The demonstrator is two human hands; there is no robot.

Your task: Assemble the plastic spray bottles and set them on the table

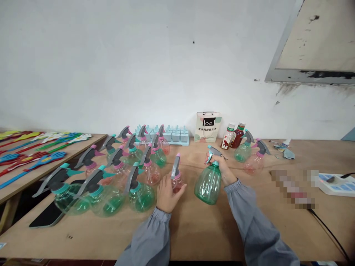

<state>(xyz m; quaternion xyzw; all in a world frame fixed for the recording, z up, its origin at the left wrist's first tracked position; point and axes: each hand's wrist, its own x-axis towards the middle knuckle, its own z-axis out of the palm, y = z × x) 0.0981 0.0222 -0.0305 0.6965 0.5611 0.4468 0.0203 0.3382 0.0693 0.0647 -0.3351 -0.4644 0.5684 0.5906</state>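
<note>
My right hand point(220, 166) grips a clear green spray bottle point(208, 184) by its neck and trigger head, tilted over the middle of the table. With fingers and thumb around its body, my left hand point(168, 194) holds a pink spray bottle point(177, 177) that appears to rest on the tabletop. To the left of that hand stand several more green and pink spray bottles in loose rows, the nearest being a green spray bottle point(141, 195). On the right, another green spray bottle point(242, 151) and a pink spray bottle point(254, 162) stand side by side.
Light-blue popsicle molds point(177, 136), a paper bag point(207, 127) and two drink bottles point(229, 136) line the wall. A dark phone point(46, 217) lies at left under the bottles. Colourful hand-shaped clappers point(41, 162) cover a left table. A white power strip point(337, 184) sits right.
</note>
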